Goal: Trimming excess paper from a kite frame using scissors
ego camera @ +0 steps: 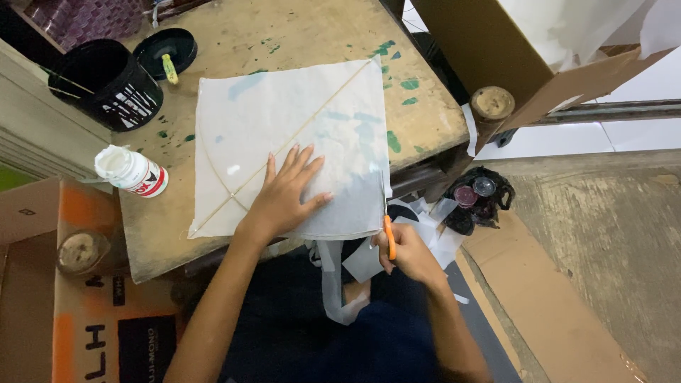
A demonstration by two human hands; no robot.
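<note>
A white paper kite (298, 120) with thin crossed bamboo sticks lies flat on a worn wooden table (298, 35). My left hand (287, 193) presses flat on the kite's near part, fingers spread. At the kite's right edge, my right hand (406, 252) grips orange-handled scissors (389, 225); their blades point up along the paper's edge. White paper trimmings (340, 284) hang and lie below the table edge over my lap.
A white glue bottle (133, 171) lies at the table's left. A black bucket (106, 81) and black lid (164, 48) sit at the far left. Cardboard boxes stand left (42, 284) and upper right (496, 50). A black bag (479, 198) with cups rests on the floor.
</note>
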